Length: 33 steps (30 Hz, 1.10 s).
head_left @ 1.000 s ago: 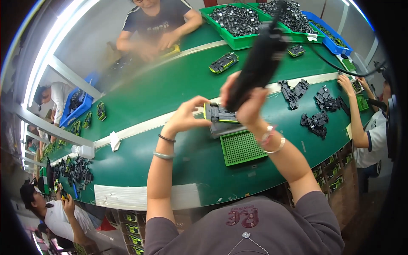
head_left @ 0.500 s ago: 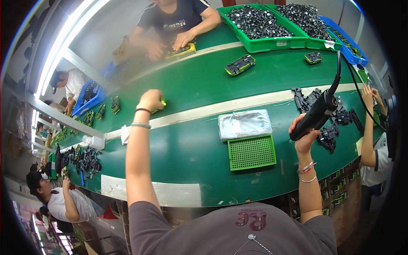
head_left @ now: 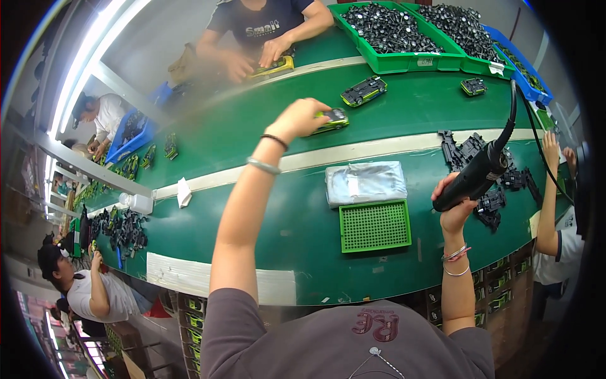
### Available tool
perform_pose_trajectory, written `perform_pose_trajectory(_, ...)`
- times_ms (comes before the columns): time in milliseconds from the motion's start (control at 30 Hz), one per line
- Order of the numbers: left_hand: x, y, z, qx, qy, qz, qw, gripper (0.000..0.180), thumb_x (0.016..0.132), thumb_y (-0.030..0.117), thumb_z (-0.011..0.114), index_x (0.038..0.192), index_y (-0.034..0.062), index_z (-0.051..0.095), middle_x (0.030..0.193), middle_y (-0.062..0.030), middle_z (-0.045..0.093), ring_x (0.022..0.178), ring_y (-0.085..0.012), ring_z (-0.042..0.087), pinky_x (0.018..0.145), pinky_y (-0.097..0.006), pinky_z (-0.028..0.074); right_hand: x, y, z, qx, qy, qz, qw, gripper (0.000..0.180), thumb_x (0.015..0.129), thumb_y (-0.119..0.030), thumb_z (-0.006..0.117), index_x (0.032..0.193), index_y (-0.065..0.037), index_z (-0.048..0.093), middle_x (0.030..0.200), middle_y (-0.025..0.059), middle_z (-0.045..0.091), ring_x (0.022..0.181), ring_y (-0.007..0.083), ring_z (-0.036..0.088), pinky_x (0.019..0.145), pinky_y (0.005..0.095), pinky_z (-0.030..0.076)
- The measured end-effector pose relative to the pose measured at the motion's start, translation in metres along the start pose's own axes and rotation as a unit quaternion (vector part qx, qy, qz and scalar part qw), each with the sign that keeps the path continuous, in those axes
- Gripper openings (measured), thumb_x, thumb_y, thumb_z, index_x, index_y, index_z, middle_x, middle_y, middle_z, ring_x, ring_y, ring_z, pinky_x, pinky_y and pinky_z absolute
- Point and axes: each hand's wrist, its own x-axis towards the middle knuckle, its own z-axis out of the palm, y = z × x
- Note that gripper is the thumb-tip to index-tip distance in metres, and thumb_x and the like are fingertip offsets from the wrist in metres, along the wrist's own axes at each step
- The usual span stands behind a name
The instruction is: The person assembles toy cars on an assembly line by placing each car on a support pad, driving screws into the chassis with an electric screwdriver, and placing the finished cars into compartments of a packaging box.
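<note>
Hiding toy car (head_left: 332,119) rear, left hand (head_left: 302,118); driver (head_left: 476,174) tip unseen.

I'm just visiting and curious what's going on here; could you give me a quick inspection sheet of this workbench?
Surface: long green belt-like table with pale strips running along it.
Job's things: small green-and-black toy car under the left hand; black corded power screwdriver gripped in the right hand.
Clutter: green perforated plastic tray, clear plastic bag pad, heap of black plastic car parts, green bins of dark parts, another toy car.
Hands: left stretched forward on the car; right closed on the screwdriver.
Cables: black cord rising from the screwdriver.
Surroundings: other workers seated around the table.
</note>
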Motion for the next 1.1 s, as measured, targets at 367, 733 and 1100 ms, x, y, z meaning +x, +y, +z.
perform_pose_trajectory(367, -0.113, -0.085, -0.037, 0.113, -0.035, -0.161, 0.980, 0.037, 0.065, 0.012, 0.073, 0.094, 0.0057, 0.050, 0.091, -0.0151, 0.062, 0.090, -0.0336, 0.057, 0.076, -0.041, 0.046, -0.009, 0.001, -0.004, -0.005, 0.001, 0.009, 1.000, 0.091, 0.061, -0.087, 0.037, 0.094, -0.003, 0.045, 0.072, 0.0059, 0.048, 0.063, 0.0141, 0.049, 0.056, 0.0247, 0.041)
perform_pose_trajectory(733, -0.373, -0.027, -0.104, 0.088, 0.204, -0.314, 0.923, 0.031, 0.069, 0.016, 0.071, 0.091, 0.0064, 0.052, 0.078, -0.0161, 0.061, 0.072, -0.0316, 0.060, 0.063, -0.037, 0.047, 0.010, 0.019, -0.025, -0.006, -0.044, 0.025, 0.999, 0.088, 0.070, -0.081, 0.038, 0.100, 0.001, 0.047, 0.078, 0.0096, 0.050, 0.074, 0.0187, 0.050, 0.072, 0.0304, 0.044)
perform_pose_trajectory(1100, -0.647, 0.162, 0.035, -0.049, 0.272, -0.740, 0.613, 0.029, 0.072, 0.020, 0.075, 0.084, 0.0075, 0.052, 0.066, 0.0000, 0.054, 0.058, -0.0068, 0.049, 0.050, -0.023, 0.040, 0.011, 0.003, -0.010, -0.070, -0.036, 0.022, 0.997, 0.096, 0.063, -0.086, 0.035, 0.097, 0.002, 0.047, 0.083, 0.0120, 0.051, 0.076, 0.0224, 0.052, 0.077, 0.0356, 0.046)
